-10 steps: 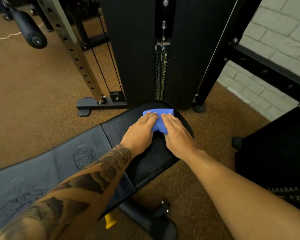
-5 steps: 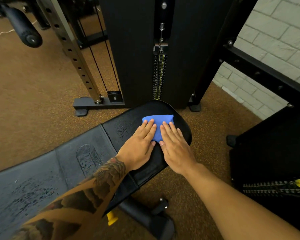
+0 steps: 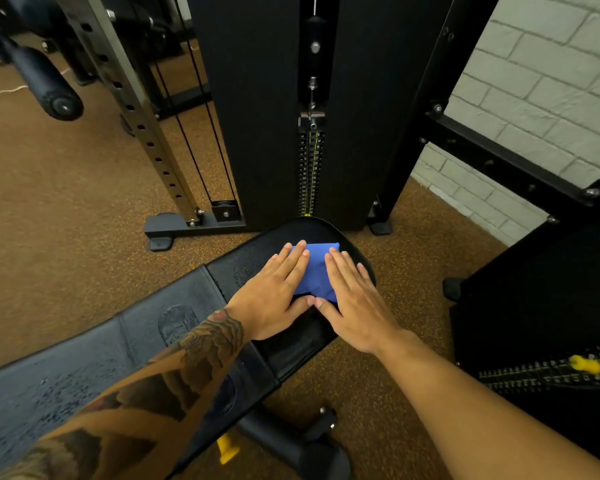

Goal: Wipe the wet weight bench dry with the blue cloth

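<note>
The blue cloth point(image 3: 316, 271), folded into a small pad, lies on the black seat pad of the weight bench point(image 3: 243, 261), near its rounded far end. My left hand point(image 3: 274, 296) presses flat on the cloth's left half. My right hand point(image 3: 354, 306) presses flat on its right half, with the thumbs touching at the cloth's near edge. The long back pad point(image 3: 84, 358) runs toward the lower left. Water droplets point(image 3: 32, 403) speckle that pad beside my tattooed left forearm.
A black cable machine with a weight stack point(image 3: 310, 168) stands just beyond the seat's end. A perforated steel upright point(image 3: 136, 116) and its foot are at the left. Another black machine point(image 3: 534, 306) is close on the right. The bench's leg point(image 3: 291, 445) sits below on the brown floor.
Both hands have drawn a little toward me over the seat pad with the cloth under them. More of the cloth's far edge now shows beyond my fingertips.
</note>
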The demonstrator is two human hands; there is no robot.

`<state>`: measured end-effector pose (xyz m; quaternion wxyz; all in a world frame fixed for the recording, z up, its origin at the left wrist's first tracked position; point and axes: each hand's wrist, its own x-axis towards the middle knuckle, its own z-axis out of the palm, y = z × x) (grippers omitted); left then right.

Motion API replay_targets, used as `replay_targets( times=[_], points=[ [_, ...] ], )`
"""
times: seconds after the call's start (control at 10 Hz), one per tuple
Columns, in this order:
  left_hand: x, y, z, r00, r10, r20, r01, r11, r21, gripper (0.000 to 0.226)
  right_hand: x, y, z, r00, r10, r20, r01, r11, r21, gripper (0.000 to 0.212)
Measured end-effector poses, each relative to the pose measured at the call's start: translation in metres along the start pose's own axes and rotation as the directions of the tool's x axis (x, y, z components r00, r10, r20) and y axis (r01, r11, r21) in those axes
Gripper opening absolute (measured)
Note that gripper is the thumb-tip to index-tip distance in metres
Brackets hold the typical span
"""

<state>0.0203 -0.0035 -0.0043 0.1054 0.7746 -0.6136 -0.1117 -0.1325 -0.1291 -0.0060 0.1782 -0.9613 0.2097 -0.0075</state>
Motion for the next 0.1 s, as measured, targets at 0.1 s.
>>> replay_targets(
  times=[0.1],
  points=[
    [0.0009, 0.0003, -0.0174, 0.999, 0.031, 0.006, -0.032, 0.998, 0.056, 0.087, -0.0021, 0.0006, -0.016, 1.0, -0.005, 0.001, 0.005, 0.999, -0.043, 0.084]
  ],
)
